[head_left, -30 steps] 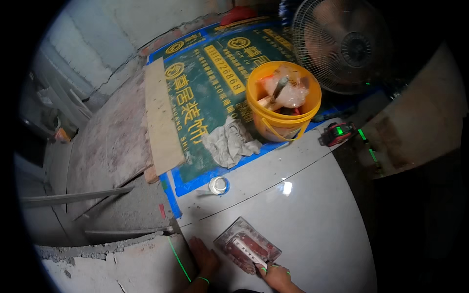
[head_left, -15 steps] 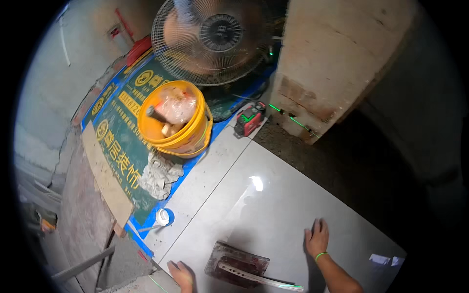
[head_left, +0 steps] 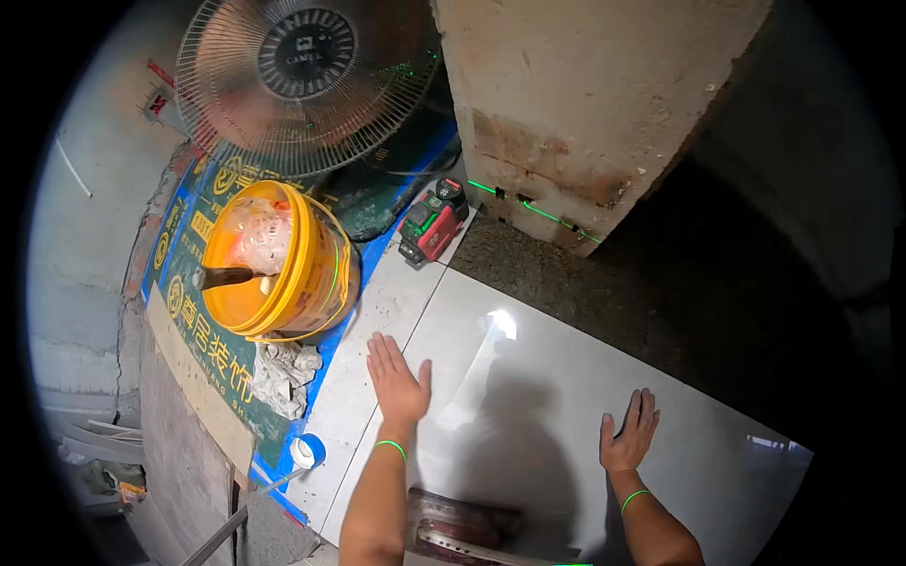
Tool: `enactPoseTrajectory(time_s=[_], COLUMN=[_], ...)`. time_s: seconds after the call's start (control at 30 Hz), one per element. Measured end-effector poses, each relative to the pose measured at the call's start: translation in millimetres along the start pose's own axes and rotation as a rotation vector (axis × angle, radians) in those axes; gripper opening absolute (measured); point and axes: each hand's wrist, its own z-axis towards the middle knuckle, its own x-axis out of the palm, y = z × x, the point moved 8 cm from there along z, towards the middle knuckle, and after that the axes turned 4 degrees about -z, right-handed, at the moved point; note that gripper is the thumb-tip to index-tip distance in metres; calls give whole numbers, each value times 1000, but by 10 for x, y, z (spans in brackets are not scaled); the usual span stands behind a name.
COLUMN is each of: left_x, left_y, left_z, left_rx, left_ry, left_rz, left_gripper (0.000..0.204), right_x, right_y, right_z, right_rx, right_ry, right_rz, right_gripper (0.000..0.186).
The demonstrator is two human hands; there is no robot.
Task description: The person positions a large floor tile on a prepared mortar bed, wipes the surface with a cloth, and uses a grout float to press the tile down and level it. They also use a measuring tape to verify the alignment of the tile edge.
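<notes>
My left hand (head_left: 397, 381) lies open, fingers stretched out, on or just above the large pale tile (head_left: 510, 415), close to its joint with the narrower tile strip (head_left: 363, 387). Farther right, my right hand (head_left: 630, 436) is open over the same tile, fingers extended and thumb apart. Neither hand holds anything. Green laser light crosses both forearms. Between my arms, at the lower edge, a dark flat plate (head_left: 467, 519) with a perforated metal strip lies on the tile, partly out of view. A red-and-black laser level (head_left: 434, 224) stands at the tile's far corner.
A yellow bucket (head_left: 307, 274) holding a plastic bag and a handled tool stands left on green floor sheeting (head_left: 193, 325). Behind it is a fan (head_left: 307, 90). Nearby lie a crumpled cloth (head_left: 283, 375) and a blue-and-white roll (head_left: 307, 451). A bare wall column (head_left: 585, 104) rises beside rough, dark floor.
My left hand has reached forward from the lower edge to near the tile joint. My right hand stays over the tile's right part. The view has shifted, placing the bucket and fan farther left.
</notes>
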Motion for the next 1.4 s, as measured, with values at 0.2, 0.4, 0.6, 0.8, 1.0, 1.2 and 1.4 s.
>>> enactPoseTrajectory(time_s=[0.2,0.4,0.6,0.8,1.0,1.2,1.4], left_x=[-10,-55,-377,-488,-519,-533,-524], left_y=[571,818,1202,1705,1758,1806,1838], left_z=[32,-121,31,-43,-35,-5,15], left_rx=[-24,-310,-192,-201,-201,-241,-249], left_ry=[-11,21,29,-28,-147,-110,-103], left_rz=[54,88,190,136,112,77,57], left_gripper=[68,70,91,79,82,83,84], right_x=[83,53,51,129,76,334,854], right_y=[-29,11,77,46,397,2465,3258], right_z=[12,21,0,-27,197,1280,1928], right_rx=[12,-2,-44,-59,76,-403,-285], right_ry=[21,11,1,9,179,118,-4], right_rz=[-4,-7,-64,-53,-87,385,166], right_gripper=[75,72,65,65,64,65,73])
